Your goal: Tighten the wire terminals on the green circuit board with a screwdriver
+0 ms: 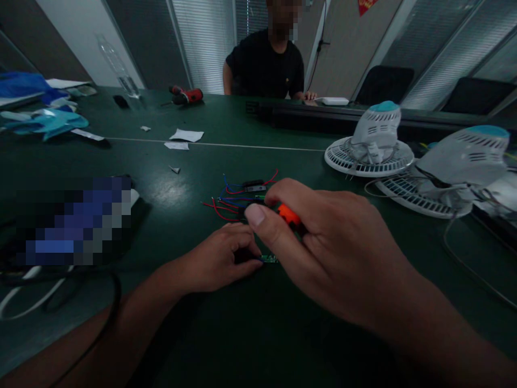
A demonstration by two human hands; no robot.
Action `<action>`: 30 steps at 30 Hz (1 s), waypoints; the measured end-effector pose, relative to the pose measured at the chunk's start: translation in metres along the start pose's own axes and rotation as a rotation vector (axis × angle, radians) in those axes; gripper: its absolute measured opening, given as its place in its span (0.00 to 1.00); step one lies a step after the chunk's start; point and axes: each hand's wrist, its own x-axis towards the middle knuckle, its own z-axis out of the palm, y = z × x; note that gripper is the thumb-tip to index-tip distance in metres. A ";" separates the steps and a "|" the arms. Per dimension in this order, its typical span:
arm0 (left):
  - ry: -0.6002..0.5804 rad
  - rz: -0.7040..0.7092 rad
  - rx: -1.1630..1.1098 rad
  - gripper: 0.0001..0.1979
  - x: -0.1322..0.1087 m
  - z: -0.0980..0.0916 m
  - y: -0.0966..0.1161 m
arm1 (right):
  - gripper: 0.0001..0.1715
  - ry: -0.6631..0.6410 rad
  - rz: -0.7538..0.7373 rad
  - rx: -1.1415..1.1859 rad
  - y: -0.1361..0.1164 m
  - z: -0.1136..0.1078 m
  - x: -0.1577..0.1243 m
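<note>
A small green circuit board lies low over the table, its left end pinched between the thumb and finger of my left hand. Above it, my right hand is closed around a tool with an orange-and-black handle; its working end is hidden, so its kind does not show. Just beyond my hands lie several small dark parts with red and blue wires, partly covered by my right hand. One small black-and-silver part among them shows more fully.
White fan-like housings with round grilles and loose cables stand on the right. A red-and-black power drill, paper scraps and a blue plastic bag lie farther back. A blurred-out device is left. A person sits opposite.
</note>
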 end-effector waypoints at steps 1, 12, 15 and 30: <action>0.003 -0.006 -0.003 0.04 0.000 0.000 0.000 | 0.25 0.020 0.021 0.006 -0.001 0.001 0.000; 0.014 0.005 0.028 0.06 0.000 -0.002 0.002 | 0.13 0.105 -0.030 -0.077 0.006 0.008 0.003; 0.013 0.007 0.033 0.06 0.000 -0.002 0.002 | 0.15 0.106 -0.057 -0.074 0.006 0.007 0.003; 0.010 -0.008 0.027 0.05 0.000 -0.002 0.002 | 0.16 0.145 -0.161 -0.012 0.011 0.008 0.001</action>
